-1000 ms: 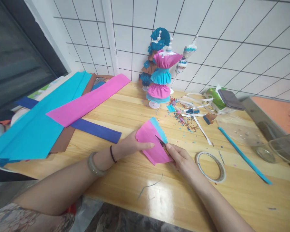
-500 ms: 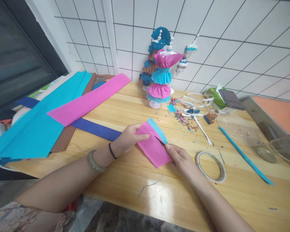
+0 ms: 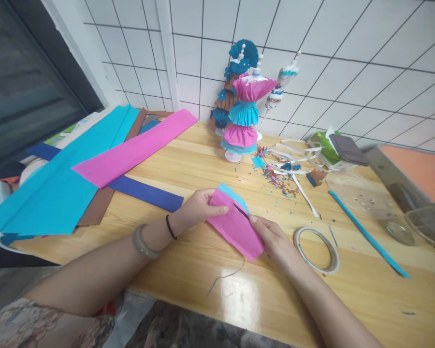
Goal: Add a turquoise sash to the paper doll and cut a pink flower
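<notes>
A pink crepe-paper piece (image 3: 235,227) with a light blue strip (image 3: 234,194) along its far edge is held just above the wooden table (image 3: 188,164). My left hand (image 3: 197,209) pinches its left end, thumb on top. My right hand (image 3: 273,238) is closed on small dark scissors (image 3: 241,210), whose blades lie at the paper's right edge by the blue strip. A dark band and a pale bangle are on my left wrist.
Long crepe sheets in cyan (image 3: 54,188), pink (image 3: 130,152), dark blue (image 3: 145,192) and brown lie at left. Paper-dressed figures (image 3: 243,118) stand by the tiled wall. Scraps (image 3: 279,176), a tape ring (image 3: 316,249), a blue strip (image 3: 366,234), a phone (image 3: 348,149) and clear containers (image 3: 420,220) lie at right.
Both hands turned the pink piece, so it now lies lower and more slanted toward the right. The scissors stay at its blue edge.
</notes>
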Available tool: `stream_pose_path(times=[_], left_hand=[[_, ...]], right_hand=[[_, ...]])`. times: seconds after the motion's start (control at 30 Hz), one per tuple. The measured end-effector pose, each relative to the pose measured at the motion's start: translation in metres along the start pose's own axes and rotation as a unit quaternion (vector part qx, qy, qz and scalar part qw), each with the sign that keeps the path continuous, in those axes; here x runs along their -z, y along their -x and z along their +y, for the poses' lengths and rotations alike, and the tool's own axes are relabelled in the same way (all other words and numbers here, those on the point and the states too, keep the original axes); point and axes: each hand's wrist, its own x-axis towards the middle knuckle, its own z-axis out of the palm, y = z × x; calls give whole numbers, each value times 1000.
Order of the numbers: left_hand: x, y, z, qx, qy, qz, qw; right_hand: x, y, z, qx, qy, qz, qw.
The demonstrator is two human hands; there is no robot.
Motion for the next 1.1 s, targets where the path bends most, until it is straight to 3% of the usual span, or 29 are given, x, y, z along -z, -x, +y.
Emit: stream_pose_path(times=[0.37, 1.1], left_hand=[[-1, 2, 1, -28, -44, -31, 998], [-2, 4, 7, -10, -46, -57, 997]], right_hand=[[-1, 0, 1, -4, -25, -15, 1000], [1, 1, 3, 7, -16, -21, 1000]])
